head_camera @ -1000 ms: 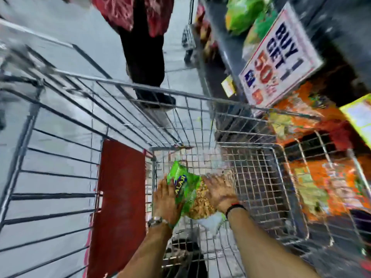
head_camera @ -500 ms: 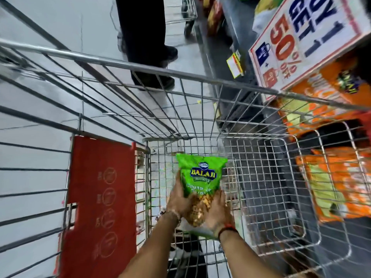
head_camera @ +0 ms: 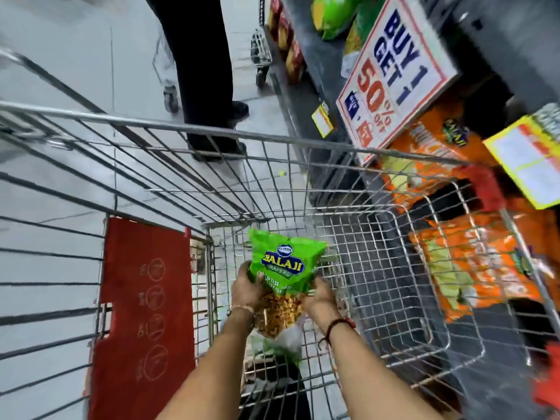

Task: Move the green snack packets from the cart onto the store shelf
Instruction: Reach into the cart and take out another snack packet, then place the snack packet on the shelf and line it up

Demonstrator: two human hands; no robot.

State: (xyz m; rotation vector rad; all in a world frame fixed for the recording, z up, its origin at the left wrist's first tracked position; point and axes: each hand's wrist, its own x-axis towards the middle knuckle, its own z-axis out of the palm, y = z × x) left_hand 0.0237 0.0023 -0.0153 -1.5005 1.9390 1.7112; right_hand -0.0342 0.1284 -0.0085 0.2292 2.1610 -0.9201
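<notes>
A green snack packet with a blue logo and a clear window of yellow snack is held upright inside the wire cart. My left hand grips its left side and my right hand grips its right side, both near the packet's middle. The store shelf runs along the right, with green packets lying on it at the top. Below the packet, something green shows at the cart's bottom, partly hidden by my arms.
A "buy 1 get 1" sign hangs off the shelf edge. Orange packets fill the lower shelves behind the cart's right wall. A red flap covers the cart's left side. A person's dark legs stand beyond the cart; another cart's wheels are farther off.
The packet has turned from tilted sideways to upright with its front facing me, and my two hands have lifted it slightly. The view has shifted down and towards the shelf.
</notes>
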